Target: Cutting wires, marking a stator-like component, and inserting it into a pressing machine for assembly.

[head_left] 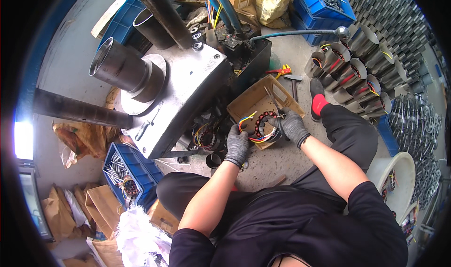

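Low down, wound stator (264, 125) bore facing up, left hand (237, 145) and right hand (293, 126) fingers clamped on its rim.

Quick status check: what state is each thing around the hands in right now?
Left grey-gloved hand: gripping the stator's left side.
Right grey-gloved hand: gripping its right side.
Round copper-wound stator with coloured leads: held over the box, leads hanging loose.
Open cardboard box: flaps open, on the floor.
Blue plastic crate of metal rods: open, partly filled.
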A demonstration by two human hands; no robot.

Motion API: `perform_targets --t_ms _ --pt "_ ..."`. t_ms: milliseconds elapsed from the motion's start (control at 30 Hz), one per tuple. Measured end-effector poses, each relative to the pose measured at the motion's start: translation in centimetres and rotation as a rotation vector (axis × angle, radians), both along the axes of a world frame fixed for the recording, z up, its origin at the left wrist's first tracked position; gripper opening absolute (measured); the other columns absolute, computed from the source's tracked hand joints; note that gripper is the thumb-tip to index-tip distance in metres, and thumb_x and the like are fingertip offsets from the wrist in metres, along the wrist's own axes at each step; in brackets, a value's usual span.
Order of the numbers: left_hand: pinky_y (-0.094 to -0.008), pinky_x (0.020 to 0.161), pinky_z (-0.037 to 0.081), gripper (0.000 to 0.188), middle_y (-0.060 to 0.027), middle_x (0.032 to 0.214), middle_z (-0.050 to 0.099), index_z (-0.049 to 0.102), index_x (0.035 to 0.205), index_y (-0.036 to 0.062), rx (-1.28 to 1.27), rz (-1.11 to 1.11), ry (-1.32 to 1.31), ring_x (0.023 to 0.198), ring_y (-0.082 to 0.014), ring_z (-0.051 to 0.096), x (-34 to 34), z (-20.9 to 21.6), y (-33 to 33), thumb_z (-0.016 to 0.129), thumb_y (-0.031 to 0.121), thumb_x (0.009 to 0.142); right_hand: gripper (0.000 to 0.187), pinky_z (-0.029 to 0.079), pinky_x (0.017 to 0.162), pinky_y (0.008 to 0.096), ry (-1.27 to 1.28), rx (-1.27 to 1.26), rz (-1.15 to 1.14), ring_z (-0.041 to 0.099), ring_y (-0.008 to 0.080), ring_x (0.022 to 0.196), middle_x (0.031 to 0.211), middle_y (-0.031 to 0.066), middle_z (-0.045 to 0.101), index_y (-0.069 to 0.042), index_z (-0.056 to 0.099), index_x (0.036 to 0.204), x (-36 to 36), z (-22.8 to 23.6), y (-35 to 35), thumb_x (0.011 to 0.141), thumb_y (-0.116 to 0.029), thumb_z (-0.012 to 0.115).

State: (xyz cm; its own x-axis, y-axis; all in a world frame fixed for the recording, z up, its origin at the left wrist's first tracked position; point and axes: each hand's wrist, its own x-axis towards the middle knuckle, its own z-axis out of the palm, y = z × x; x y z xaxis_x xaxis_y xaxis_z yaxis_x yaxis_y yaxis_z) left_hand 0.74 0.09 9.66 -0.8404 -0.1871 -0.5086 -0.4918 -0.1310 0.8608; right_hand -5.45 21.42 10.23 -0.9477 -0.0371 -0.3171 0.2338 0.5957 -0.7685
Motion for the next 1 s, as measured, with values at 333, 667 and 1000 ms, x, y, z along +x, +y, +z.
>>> perform_targets --t_ms 333,667,1000 --pt "-0.0251 0.061 0.046 0.029 0.0025 0.068 0.05 0.063 0.119 -0.0025 0.369 -0.134 0.198 0.061 -0.0095 0.049 -0.3 5.9 0.6 0.057 0.016 0.098 0.05 0.052 0.061 0.0277 -0.204 -0.299 -0.049 0.065 0.0139 0.07 0.082 0.0086 0.07 0.006 0.066 0.108 1.4 -5.1 0.3 0.086 -0.035 0.084" --pt "-0.0212 0.047 0.034 0.018 0.003 0.068 0.047 0.063 0.104 0.0027 0.587 0.043 0.227 0.053 -0.0058 0.04 0.2 5.9 -1.0 0.062 0.018 0.094 0.059 0.05 0.054 0.0295 -0.569 -0.583 0.025 0.065 0.0168 0.064 0.092 0.0102 0.066 -0.004 0.047 0.136 4.3 -0.8 -0.9 0.096 -0.039 0.072" --pt "-0.0228 0.044 0.029 0.018 0.003 0.062 0.045 0.064 0.097 0.002 0.392 0.16 0.289 0.047 -0.0061 0.036 0.2 4.5 -2.2 0.065 0.02 0.094 0.071 0.05 0.065 0.0271 -0.356 -0.707 0.327 0.061 0.0122 0.076 0.099 0.0064 0.062 -0.005 0.043 0.149 5.7 1.3 -1.4 0.096 -0.04 0.074"
